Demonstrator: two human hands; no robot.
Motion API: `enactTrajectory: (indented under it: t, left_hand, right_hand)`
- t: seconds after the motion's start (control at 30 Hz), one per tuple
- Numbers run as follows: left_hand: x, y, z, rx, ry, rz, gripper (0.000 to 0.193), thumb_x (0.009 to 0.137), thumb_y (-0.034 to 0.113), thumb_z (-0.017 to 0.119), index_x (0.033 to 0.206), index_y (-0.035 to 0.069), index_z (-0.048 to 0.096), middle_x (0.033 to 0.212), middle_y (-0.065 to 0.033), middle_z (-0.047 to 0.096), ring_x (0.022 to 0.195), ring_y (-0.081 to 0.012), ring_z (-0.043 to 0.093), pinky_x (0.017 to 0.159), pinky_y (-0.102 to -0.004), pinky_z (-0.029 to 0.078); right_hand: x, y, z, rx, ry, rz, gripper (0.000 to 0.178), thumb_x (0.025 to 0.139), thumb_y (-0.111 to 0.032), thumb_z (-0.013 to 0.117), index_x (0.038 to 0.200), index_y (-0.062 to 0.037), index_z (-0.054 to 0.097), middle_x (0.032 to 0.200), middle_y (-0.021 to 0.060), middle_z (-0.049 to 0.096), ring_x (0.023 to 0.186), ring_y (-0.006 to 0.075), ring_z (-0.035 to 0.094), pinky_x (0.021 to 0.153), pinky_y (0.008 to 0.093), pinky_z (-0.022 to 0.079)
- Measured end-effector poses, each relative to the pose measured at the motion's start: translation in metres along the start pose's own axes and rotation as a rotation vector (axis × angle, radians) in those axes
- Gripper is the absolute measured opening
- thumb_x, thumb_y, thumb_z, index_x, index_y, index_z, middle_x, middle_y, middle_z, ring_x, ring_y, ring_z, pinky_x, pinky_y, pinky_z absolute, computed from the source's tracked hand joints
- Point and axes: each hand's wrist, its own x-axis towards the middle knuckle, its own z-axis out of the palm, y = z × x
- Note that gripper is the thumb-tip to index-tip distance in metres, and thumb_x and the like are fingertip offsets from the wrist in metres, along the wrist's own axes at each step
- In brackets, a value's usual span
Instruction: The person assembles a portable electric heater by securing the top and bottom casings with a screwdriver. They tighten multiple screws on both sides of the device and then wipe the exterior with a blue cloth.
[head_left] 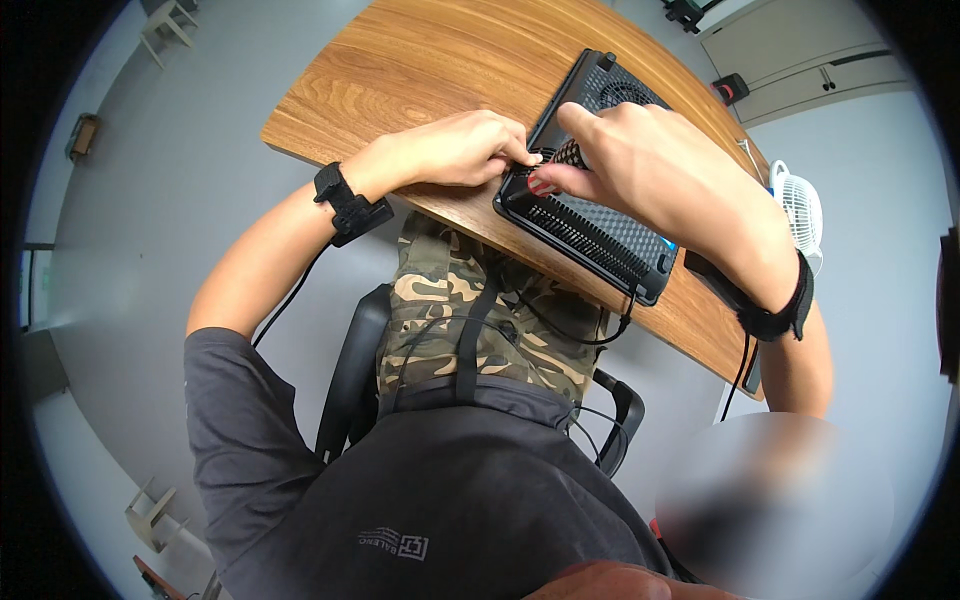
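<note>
A black laptop cooling pad (pixel 590 235) lies slanted on the wooden table, with mesh, slots and a round fan grille near its far end. My left hand (pixel 475 148) rests at the pad's left edge, thumb and fingers pinched together at its rim. Whatever is between those fingertips is too small to make out. Over the pad, my right hand (pixel 645 165) is curled closed around a dark, textured thing, mostly hidden by the fingers. Red and white stripes show at its thumb tip. A black cable (pixel 625 322) runs from the pad's near corner down past my lap.
The wooden table (pixel 400 75) curves around the pad. A white fan (pixel 797 205) stands past my right forearm, and a dark flat object (pixel 710 272) lies beneath that forearm. I sit in a black armchair (pixel 355 370); cables hang near both arms. A cabinet (pixel 800 50) stands beyond.
</note>
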Motion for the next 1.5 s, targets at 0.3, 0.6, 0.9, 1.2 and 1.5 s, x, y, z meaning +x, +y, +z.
enactTrajectory:
  t: [0.3,0.6,0.9,1.2,1.5]
  left_hand:
    - [-0.003,0.002,-0.001,0.009,0.013,-0.012,0.026,0.083,-0.005,0.060,0.106,-0.002,0.071,0.096,-0.0181,0.071,0.092,-0.0379,0.068,0.083,-0.0439,0.055]
    - [-0.003,0.007,-0.004,0.030,-0.084,-0.099,0.036,0.084,-0.003,0.059,0.116,-0.001,0.074,0.107,-0.0188,0.072,0.101,-0.0364,0.068,0.092,-0.0428,0.054]
    - [-0.004,0.007,-0.002,-0.006,0.043,-0.018,0.025,0.080,-0.003,0.059,0.100,0.001,0.073,0.092,-0.0206,0.070,0.083,-0.0392,0.066,0.077,-0.0470,0.052]
    - [-0.003,-0.002,0.002,-0.021,0.015,0.008,0.030,0.080,-0.004,0.058,0.103,0.003,0.075,0.093,-0.0192,0.069,0.088,-0.0373,0.066,0.080,-0.0468,0.052]
    - [-0.004,0.004,-0.003,-0.019,-0.007,-0.073,0.030,0.080,-0.002,0.059,0.105,0.002,0.075,0.097,-0.0200,0.070,0.091,-0.0374,0.067,0.082,-0.0457,0.053]
  right_hand:
    - [-0.007,0.005,-0.002,-0.039,0.140,-0.030,0.040,0.100,-0.034,0.065,0.116,0.0010,0.055,0.090,0.0219,0.069,0.083,0.0425,0.070,0.071,0.0459,0.058]
    - [0.002,0.007,0.010,-0.126,0.125,-0.069,0.036,0.102,-0.035,0.061,0.095,0.0002,0.064,0.071,0.0181,0.064,0.069,0.0390,0.069,0.061,0.0439,0.056]
    - [-0.008,-0.006,-0.002,-0.098,0.156,-0.021,0.034,0.098,-0.026,0.065,0.117,0.0007,0.054,0.101,0.0222,0.065,0.087,0.0390,0.070,0.074,0.0448,0.058]
    - [-0.003,0.003,-0.006,-0.057,0.004,-0.039,0.027,0.096,-0.026,0.069,0.104,-0.0018,0.061,0.081,0.0171,0.065,0.077,0.0398,0.068,0.066,0.0462,0.054]
    - [-0.004,0.005,0.001,-0.102,0.180,-0.088,0.042,0.100,-0.042,0.062,0.104,-0.0007,0.060,0.067,0.0158,0.067,0.065,0.0393,0.069,0.062,0.0418,0.057]
